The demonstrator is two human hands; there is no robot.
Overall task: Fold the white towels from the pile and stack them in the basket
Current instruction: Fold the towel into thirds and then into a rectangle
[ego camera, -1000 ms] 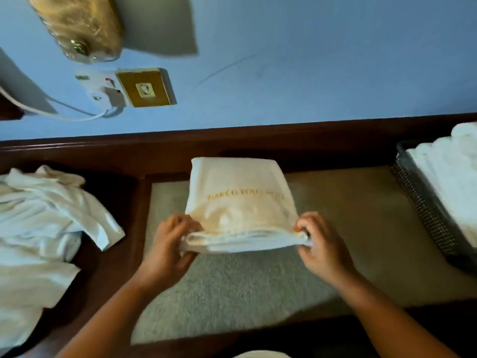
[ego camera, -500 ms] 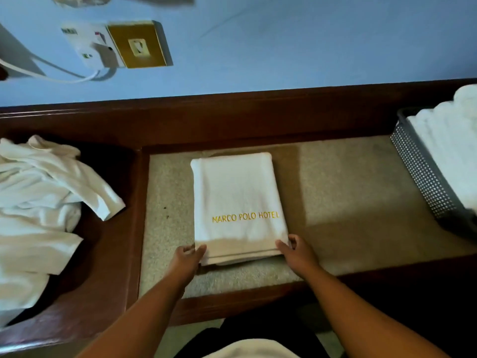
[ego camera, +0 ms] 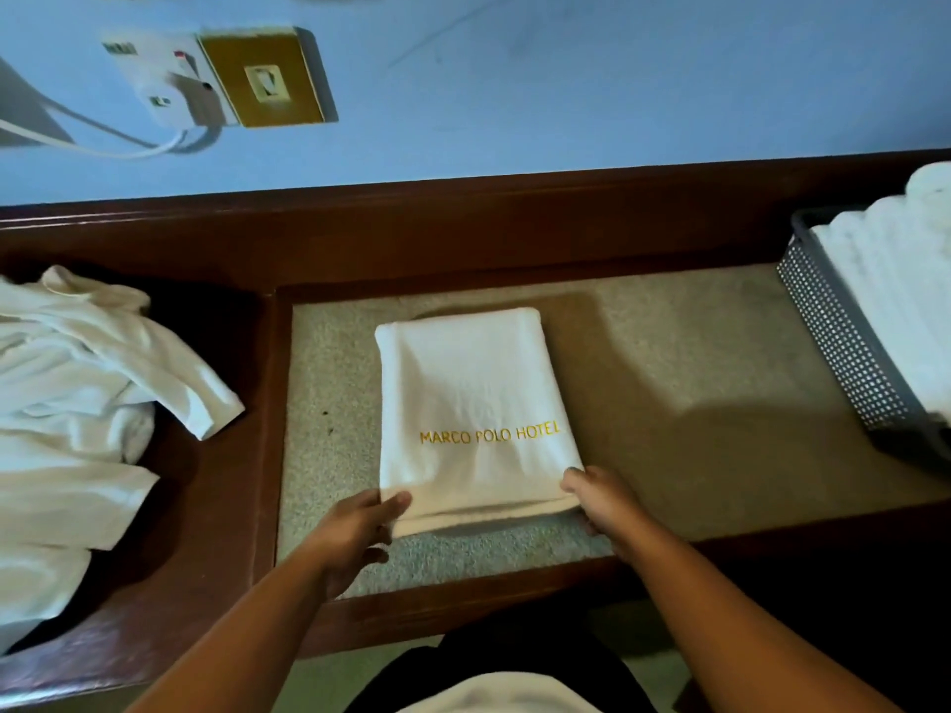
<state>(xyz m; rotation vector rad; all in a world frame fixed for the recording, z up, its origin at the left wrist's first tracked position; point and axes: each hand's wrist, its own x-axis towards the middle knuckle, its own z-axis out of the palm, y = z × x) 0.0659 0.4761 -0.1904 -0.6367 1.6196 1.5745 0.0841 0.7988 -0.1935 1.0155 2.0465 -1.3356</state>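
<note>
Pinching the near-left corner of the folded towel (ego camera: 463, 393) with the left grip (ego camera: 360, 532), with thumb on top and fingers curled beneath. Grasping the near-right corner likewise with the right grip (ego camera: 597, 501). Lying flat on the speckled worktop (ego camera: 669, 362), gold lettering up, between the pile (ego camera: 67, 403) of crumpled white towels at left and the grey mesh basket (ego camera: 844, 352) at right, stacked with folded white towels.
</note>
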